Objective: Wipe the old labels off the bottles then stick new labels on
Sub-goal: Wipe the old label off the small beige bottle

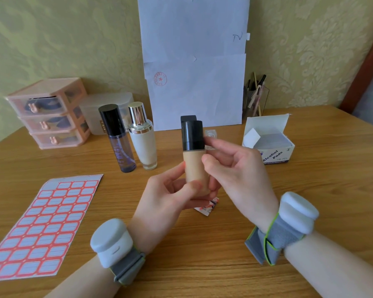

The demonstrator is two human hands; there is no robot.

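So, progress check, left to right. The label sheet (41,226) lies flat near the surface's left edge and looks almost full, so we'd guess little or no relabelling is done. The dark bottle (117,138) and cream bottle (142,136) stand side by side further back, apparently waiting their turn.

Our left grip (170,194) is wrapped round the lower body of the beige bottle (195,164), holding it upright above the middle of the surface. Our right grip (237,168) has its fingers curled, tips at the bottle's shoulder just under the cap. We can't tell whether it's pinching a pad or a bit of label.

The alcohol pads box (269,140) sits open toward the back right. We reckon we're at the wiping stage on bottle one, with stickers left for all three.

Materials:
- **Sheet:** glossy paper with a grid of red-bordered rounded rectangles.
- **Dark bottle:** a see-through purple cylinder with a matte black cap.
- **Cream bottle:** narrows at the shoulder under a shiny gold cap.
- **Beige bottle:** a smooth straight cylinder with a black cap, probably slick in the fingers.
- **Box:** thin white card.
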